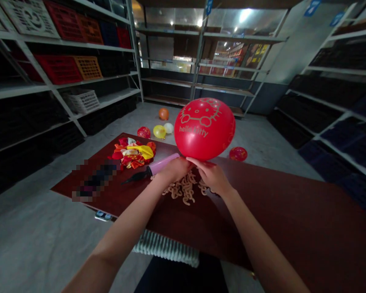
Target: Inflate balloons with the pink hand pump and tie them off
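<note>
A large inflated red balloon with a cat face and "hello kitty" lettering stands above the table. Its neck end is between my two hands, which meet just below it. My left hand is closed at the balloon's neck. From the right, my right hand pinches at the same spot, its index finger along the balloon's underside. The neck itself is hidden by the fingers. Under my hands lies a heap of tan curly pieces. A pink hand pump with a black nozzle lies beside my left hand.
Uninflated balloons are piled on the dark red table, left of the pump. A blurred-out item lies near the left edge. Inflated balloons, including an orange one, rest on the floor beyond. Shelves with crates stand around.
</note>
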{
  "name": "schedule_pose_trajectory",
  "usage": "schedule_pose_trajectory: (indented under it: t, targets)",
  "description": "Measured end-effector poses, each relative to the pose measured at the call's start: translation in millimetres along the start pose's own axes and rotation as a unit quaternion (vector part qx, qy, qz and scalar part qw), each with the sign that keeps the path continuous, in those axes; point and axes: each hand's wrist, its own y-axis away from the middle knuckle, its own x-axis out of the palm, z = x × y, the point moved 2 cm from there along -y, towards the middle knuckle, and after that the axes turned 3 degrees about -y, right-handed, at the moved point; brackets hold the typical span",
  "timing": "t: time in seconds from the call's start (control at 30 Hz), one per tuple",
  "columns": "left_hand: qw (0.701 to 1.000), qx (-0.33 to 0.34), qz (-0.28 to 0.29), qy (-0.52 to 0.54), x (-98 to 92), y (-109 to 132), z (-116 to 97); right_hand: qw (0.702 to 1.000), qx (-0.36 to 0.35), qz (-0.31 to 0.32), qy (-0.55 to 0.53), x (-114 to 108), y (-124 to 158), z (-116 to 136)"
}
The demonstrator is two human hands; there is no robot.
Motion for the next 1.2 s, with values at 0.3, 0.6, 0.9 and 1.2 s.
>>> schedule_pose_trajectory:
  t: [0.3, 0.6, 0.9, 1.2]
  targets:
    - [0.996, 0.019, 0.000, -0.083, 14.2, -21.1, -55.5, 0.962, 0.102, -0.049, 0.249, -5.9, 45.5, -44.5]
    - [0.995, 0.056, -0.017, -0.079, 8.0, -5.3, -57.2, 0.981, 0.118, -0.094, 0.126, -9.7, 50.5, -25.5]
    - [0.995, 0.076, -0.021, -0.056, 14.5, -3.6, -49.4, 0.992, 0.079, -0.055, 0.087, -12.7, 49.8, -24.8]
    - [0.980, 0.113, -0.136, -0.091, 16.1, -0.4, -43.6, 0.981, 0.077, -0.127, 0.128, -13.9, 52.1, -33.9]
